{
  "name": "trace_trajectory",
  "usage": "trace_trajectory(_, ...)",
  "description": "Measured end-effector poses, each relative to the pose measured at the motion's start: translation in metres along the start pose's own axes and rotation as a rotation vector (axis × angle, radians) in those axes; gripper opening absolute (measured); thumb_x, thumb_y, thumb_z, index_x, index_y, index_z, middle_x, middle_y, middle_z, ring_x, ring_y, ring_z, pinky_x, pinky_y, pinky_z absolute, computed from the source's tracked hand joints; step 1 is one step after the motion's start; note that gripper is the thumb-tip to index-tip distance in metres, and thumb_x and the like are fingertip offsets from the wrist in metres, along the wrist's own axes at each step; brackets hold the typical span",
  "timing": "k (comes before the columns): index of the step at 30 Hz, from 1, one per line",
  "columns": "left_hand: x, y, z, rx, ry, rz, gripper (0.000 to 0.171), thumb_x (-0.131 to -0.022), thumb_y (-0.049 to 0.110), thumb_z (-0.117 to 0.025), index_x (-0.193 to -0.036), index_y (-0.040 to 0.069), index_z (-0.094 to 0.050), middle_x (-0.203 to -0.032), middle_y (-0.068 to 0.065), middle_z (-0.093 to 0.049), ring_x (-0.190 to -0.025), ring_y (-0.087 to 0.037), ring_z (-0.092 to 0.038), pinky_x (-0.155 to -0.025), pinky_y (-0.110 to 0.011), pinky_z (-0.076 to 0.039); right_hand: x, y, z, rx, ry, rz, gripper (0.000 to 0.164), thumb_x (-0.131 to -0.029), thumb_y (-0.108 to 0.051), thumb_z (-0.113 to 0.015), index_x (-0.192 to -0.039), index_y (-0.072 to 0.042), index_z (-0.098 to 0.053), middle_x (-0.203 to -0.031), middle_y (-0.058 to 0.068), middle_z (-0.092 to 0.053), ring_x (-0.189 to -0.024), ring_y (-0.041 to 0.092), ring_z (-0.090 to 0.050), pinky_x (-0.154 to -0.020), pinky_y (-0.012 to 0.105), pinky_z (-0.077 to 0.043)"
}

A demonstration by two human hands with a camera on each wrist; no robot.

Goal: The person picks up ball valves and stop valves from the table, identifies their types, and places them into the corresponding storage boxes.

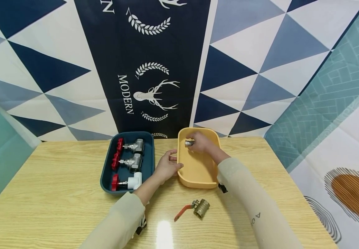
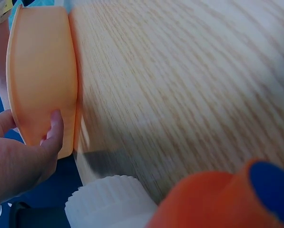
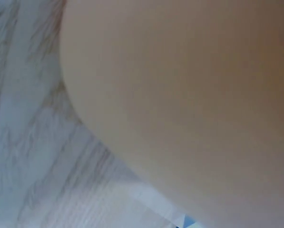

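Note:
My left hand grips the near-left side of a yellow plastic bin, its thumb at the rim and its fingers along the outer wall. The left wrist view shows this hand at the wall of the bin too. Inside the bin, toward its back left, my right hand pinches a small silvery metal fitting; the fingers cover part of it. A blurred tan surface fills most of the right wrist view, with that hand out of sight.
A brass ball valve with a red lever lies on the wooden table in front of the bin. Left of my left hand stands a dark blue bin holding metal valves and a white valve, all with red handwheels. Patterned cloth hangs behind.

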State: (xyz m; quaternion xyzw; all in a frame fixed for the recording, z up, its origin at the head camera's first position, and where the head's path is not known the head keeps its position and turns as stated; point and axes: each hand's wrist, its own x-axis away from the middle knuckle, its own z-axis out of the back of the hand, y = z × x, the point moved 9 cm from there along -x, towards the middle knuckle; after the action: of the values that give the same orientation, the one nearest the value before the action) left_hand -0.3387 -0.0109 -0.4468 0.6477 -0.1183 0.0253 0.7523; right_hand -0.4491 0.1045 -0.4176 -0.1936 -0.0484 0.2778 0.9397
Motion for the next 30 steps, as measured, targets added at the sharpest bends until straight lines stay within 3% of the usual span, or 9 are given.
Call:
trace_trajectory(8, 0.000, 0.002, 0.000, -0.004, -0.006, -0.009, 0.058, -0.086, 0.005, -0.063, -0.138, 0.009, -0.039, -0.119, -0.019, -0.051, -0.096, -0.025, -0.061, -0.070, -0.033, -0.056, 0.006, -0.004, 0.012, 0.007, 0.048, 0.015, 0.043, -0.077, -0.016, -0.071, -0.114, 0.005, -0.062, -0.116, 0.018, -0.064, -0.109, 0.034, -0.058, -0.095, 0.044, -0.046)
trace_trajectory(16, 0.003, 0.001, -0.001, 0.008, -0.010, 0.007, 0.058, -0.086, 0.004, -0.063, -0.138, 0.010, -0.039, -0.118, -0.019, -0.050, -0.093, -0.024, -0.061, -0.069, -0.033, -0.056, 0.022, -0.006, 0.021, -0.117, 0.077, -0.054, 0.044, -0.080, -0.022, -0.071, -0.115, 0.002, -0.062, -0.116, 0.017, -0.064, -0.107, 0.033, -0.058, -0.092, 0.044, -0.047)
trace_trajectory(30, 0.005, 0.002, -0.002, -0.007, 0.002, 0.004, 0.058, -0.086, 0.005, -0.064, -0.138, 0.008, -0.039, -0.120, -0.021, -0.050, -0.095, -0.024, -0.061, -0.068, -0.031, -0.056, 0.042, -0.005, 0.030, -0.302, 0.130, -0.077, 0.041, -0.079, -0.018, -0.074, -0.113, 0.002, -0.064, -0.110, 0.021, -0.065, -0.100, 0.034, -0.061, -0.088, 0.041, -0.051)
